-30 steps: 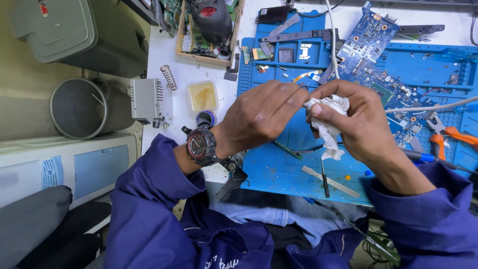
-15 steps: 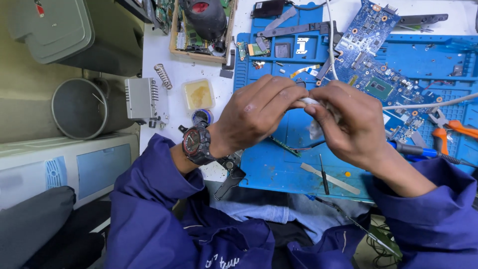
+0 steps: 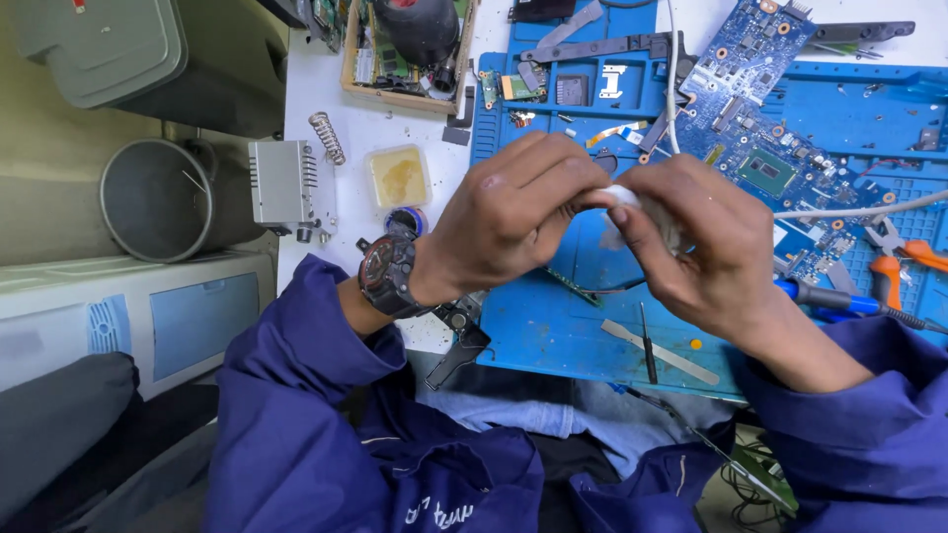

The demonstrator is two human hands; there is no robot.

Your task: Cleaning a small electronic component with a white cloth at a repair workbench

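Observation:
My left hand (image 3: 518, 217) and my right hand (image 3: 706, 242) meet above a blue work mat (image 3: 553, 326). Both pinch a small crumpled white wad (image 3: 624, 197), likely tissue or cloth, mostly hidden between the fingers. A dark wristwatch (image 3: 390, 276) sits on my left wrist. Both arms wear blue sleeves. Behind my hands lies a blue circuit board (image 3: 760, 148) with a dark square chip.
On the mat lie a flat metal strip (image 3: 660, 351), a thin dark tool (image 3: 647, 357), a blue-handled tool (image 3: 839, 299) and orange-handled pliers (image 3: 894, 262). A small tub of yellow paste (image 3: 397, 176), a metal box (image 3: 281, 183) and a round grey bin (image 3: 163, 197) stand to the left.
The white wad hung loose in my right hand earlier; now both hands have closed around it and it is bunched up between the fingers. The view has shifted slightly.

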